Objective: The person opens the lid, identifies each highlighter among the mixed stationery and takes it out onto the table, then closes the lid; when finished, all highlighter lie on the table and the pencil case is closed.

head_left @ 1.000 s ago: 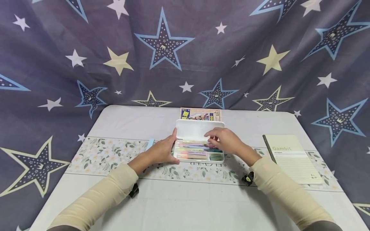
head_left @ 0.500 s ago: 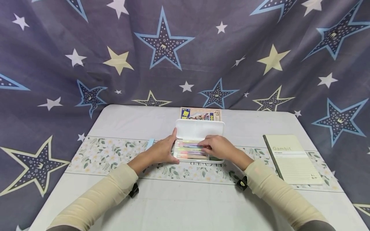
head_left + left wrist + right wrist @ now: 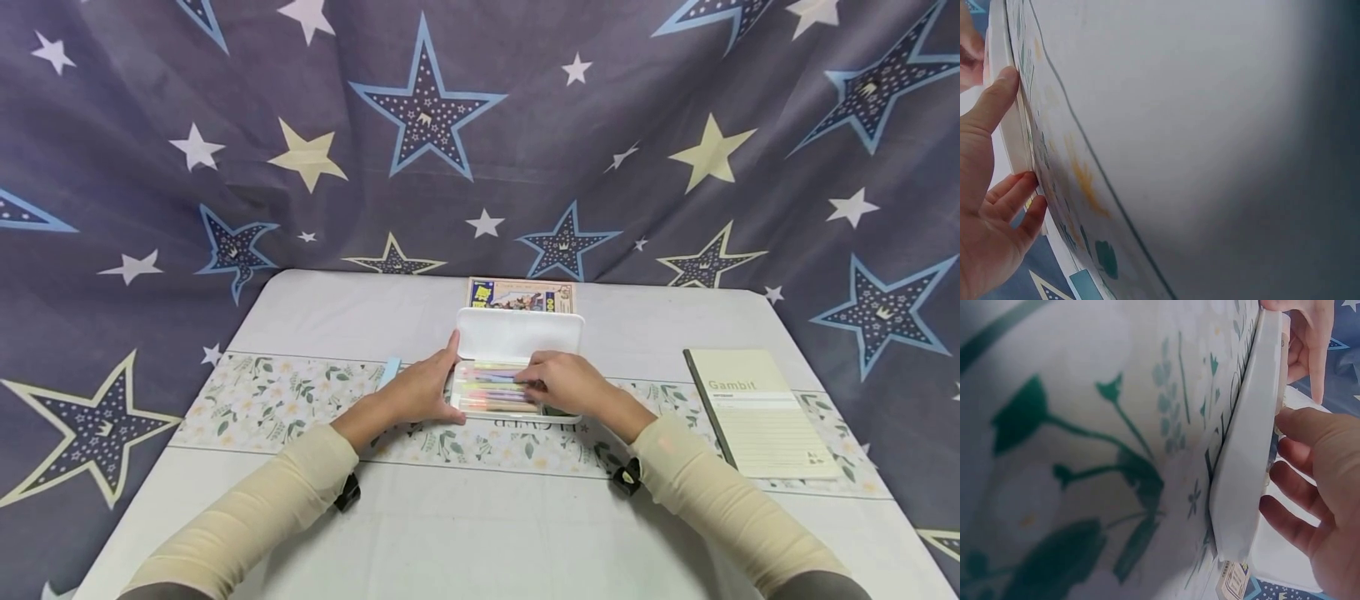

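Open white case (image 3: 1242,456), pens (image 3: 491,388) inside

It sits on a floral strip (image 3: 487,450) across the table (image 3: 495,533), lid (image 3: 517,335) up. The left hand (image 3: 422,388) touches its left end, thumb and fingers apart. The right hand (image 3: 567,385) bends its fingers over the pens; whether they pinch one, I cannot tell. A Gambit notebook (image 3: 765,425) lies to the right.

- You're facing a dark purple-grey curtain (image 3: 525,158), filling the whole backdrop, soft folds running through it!
- Stars everywhere for you: big blue-edged star (image 3: 426,108), cream star (image 3: 308,156), small white star (image 3: 485,223).
- Below, your white counter (image 3: 487,533), far corners rounded.
- Across it, a floral band (image 3: 277,400), green leaves, pale blooms, dark border lines.
- Soft light reaches you.
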`<action>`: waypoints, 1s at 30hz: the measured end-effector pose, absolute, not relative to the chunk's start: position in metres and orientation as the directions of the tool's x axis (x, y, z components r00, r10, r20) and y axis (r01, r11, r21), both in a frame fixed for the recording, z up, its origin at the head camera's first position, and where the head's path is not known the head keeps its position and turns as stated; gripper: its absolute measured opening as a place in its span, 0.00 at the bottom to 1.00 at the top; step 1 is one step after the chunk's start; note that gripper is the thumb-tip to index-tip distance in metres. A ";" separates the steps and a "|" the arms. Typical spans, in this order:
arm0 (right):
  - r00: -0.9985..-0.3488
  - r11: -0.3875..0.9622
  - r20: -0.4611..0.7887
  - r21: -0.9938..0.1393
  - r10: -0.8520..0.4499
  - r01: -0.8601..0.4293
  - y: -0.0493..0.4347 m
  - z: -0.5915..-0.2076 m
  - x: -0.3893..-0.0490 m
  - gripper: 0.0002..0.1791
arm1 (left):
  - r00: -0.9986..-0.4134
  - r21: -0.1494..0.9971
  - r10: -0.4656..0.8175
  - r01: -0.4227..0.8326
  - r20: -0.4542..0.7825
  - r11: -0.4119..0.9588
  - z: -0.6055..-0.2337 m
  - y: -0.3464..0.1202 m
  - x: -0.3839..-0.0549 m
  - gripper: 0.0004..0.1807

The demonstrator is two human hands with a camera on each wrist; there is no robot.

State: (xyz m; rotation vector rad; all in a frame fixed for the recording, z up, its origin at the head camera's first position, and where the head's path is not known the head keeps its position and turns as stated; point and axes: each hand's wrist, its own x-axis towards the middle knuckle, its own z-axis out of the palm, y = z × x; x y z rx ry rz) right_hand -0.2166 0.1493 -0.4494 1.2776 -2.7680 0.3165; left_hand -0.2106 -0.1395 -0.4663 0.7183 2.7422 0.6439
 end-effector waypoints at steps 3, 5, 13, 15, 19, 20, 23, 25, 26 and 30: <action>-0.646 0.629 0.157 -0.144 -0.747 -0.764 0.149 -0.450 -0.217 0.13 | -0.850 0.468 0.516 0.415 -0.106 0.780 -0.468 -0.140 -0.211 0.83; -0.643 0.629 0.160 -0.135 -0.749 -0.766 0.150 -0.451 -0.217 0.12 | -0.850 0.468 0.516 0.416 -0.105 0.780 -0.468 -0.140 -0.211 0.83; -0.623 0.618 0.200 -0.096 -0.756 -0.780 0.150 -0.451 -0.215 0.10 | -0.852 0.474 0.511 0.404 -0.117 0.782 -0.468 -0.139 -0.211 0.83; -0.619 0.617 0.213 -0.084 -0.756 -0.782 0.150 -0.450 -0.214 0.10 | -0.853 0.475 0.508 0.400 -0.120 0.784 -0.468 -0.139 -0.211 0.83; -0.618 0.620 0.233 -0.073 -0.751 -0.781 0.149 -0.448 -0.214 0.11 | -0.853 0.472 0.508 0.401 -0.119 0.785 -0.467 -0.139 -0.210 0.83; -0.617 0.619 0.236 -0.073 -0.751 -0.782 0.150 -0.447 -0.214 0.11 | -0.853 0.471 0.509 0.403 -0.117 0.785 -0.466 -0.139 -0.210 0.83; -0.618 0.621 0.231 -0.069 -0.752 -0.781 0.151 -0.445 -0.214 0.12 | -0.852 0.469 0.512 0.409 -0.112 0.783 -0.466 -0.139 -0.209 0.82; -0.616 0.620 0.221 -0.056 -0.756 -0.782 0.152 -0.443 -0.214 0.13 | -0.852 0.467 0.512 0.410 -0.110 0.784 -0.465 -0.139 -0.209 0.82; -0.613 0.619 0.217 -0.049 -0.760 -0.784 0.153 -0.442 -0.214 0.13 | -0.852 0.465 0.512 0.411 -0.109 0.784 -0.465 -0.139 -0.209 0.82; -0.599 0.609 0.229 -0.032 -0.767 -0.792 0.157 -0.440 -0.215 0.13 | -0.854 0.458 0.509 0.411 -0.109 0.788 -0.464 -0.139 -0.209 0.82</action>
